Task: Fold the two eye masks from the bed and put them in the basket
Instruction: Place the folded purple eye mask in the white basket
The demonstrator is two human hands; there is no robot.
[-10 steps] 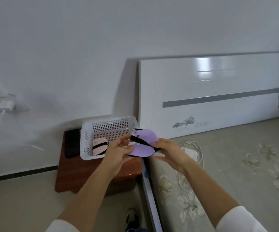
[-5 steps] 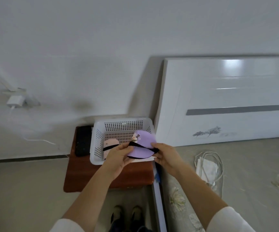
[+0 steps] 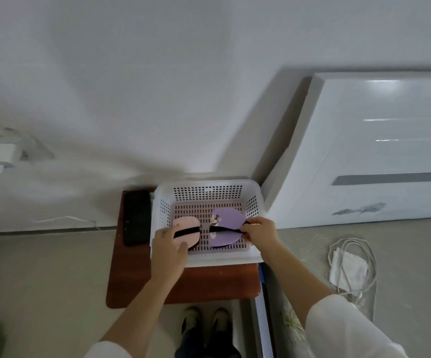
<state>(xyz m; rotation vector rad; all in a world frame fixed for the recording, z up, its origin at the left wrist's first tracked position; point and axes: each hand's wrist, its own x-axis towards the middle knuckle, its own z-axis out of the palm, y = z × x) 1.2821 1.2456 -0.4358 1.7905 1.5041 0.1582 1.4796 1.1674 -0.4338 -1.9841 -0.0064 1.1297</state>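
Note:
A white perforated basket [image 3: 207,257] stands on a small red-brown table. Inside it on the left lies a folded pink eye mask [image 3: 186,224] with a black strap across it. To its right the folded purple eye mask [image 3: 226,218] rests low over the basket floor, its black strap running across it. My right hand [image 3: 259,229] pinches the purple mask's right end and strap. My left hand [image 3: 169,248] reaches over the basket's front rim and its fingers are on the pink mask and strap end.
A black phone [image 3: 136,217] lies on the red-brown table [image 3: 183,288] left of the basket. A white headboard [image 3: 364,151] leans against the wall at right. On the bed [image 3: 416,254] lie a white cable and cloth [image 3: 350,264]. A charger [image 3: 1,156] is plugged in at left.
Both hands have carried the purple mask from above the basket's front rim down into the basket, beside the pink one. The view has tilted further down and shifted left.

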